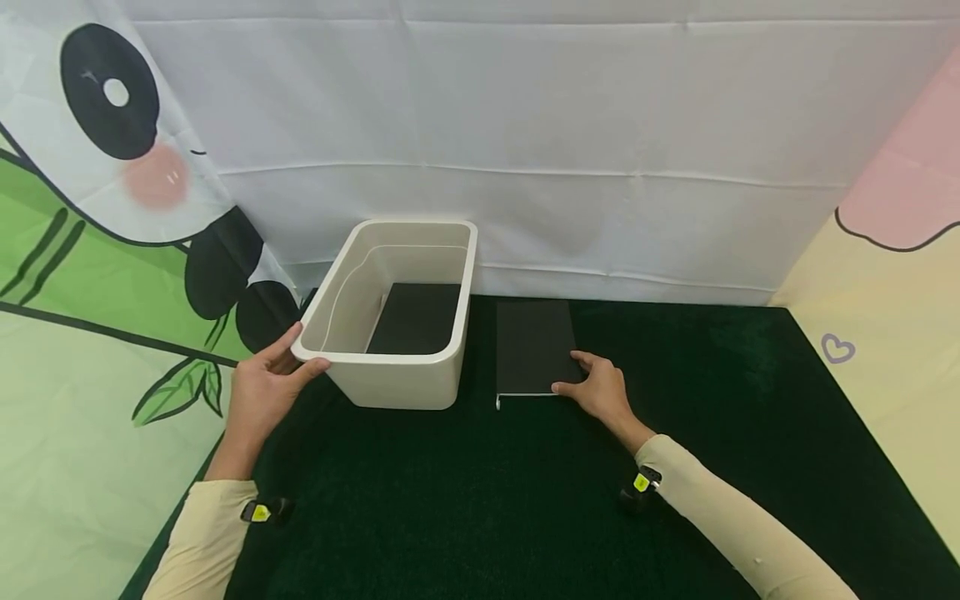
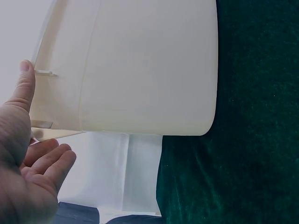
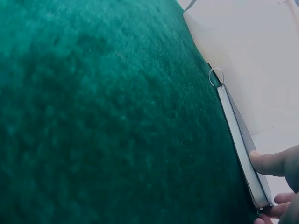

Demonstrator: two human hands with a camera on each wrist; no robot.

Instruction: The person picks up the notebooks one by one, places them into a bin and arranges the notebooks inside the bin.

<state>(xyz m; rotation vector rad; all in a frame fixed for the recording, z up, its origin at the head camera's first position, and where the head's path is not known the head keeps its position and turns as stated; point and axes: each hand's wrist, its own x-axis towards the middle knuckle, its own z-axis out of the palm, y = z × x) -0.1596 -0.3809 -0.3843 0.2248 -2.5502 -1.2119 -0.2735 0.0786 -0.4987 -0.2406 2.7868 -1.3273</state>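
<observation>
A deep off-white plastic bin [image 1: 396, 382] stands on the left part of the table, its top facing up. On its floor is a dark flat rectangle [image 1: 416, 318] whose kind I cannot tell. My left hand [image 1: 266, 387] holds the bin's near left corner by the rim; in the left wrist view the thumb [image 2: 25, 86] lies along the rim. To the right of the bin, a black notebook [image 1: 534, 346] lies flat, a pale ribbon loop [image 3: 216, 77] at its near left corner. My right hand [image 1: 600, 388] grips its near right corner, thumb on the near edge, fingers on the right side.
Dark green cloth [image 1: 465, 500] covers the table. A white fabric backdrop [image 1: 525, 125] hangs close behind the bin and notebook. Printed cartoon panels stand at the left [image 1: 82, 400] and right [image 1: 892, 358].
</observation>
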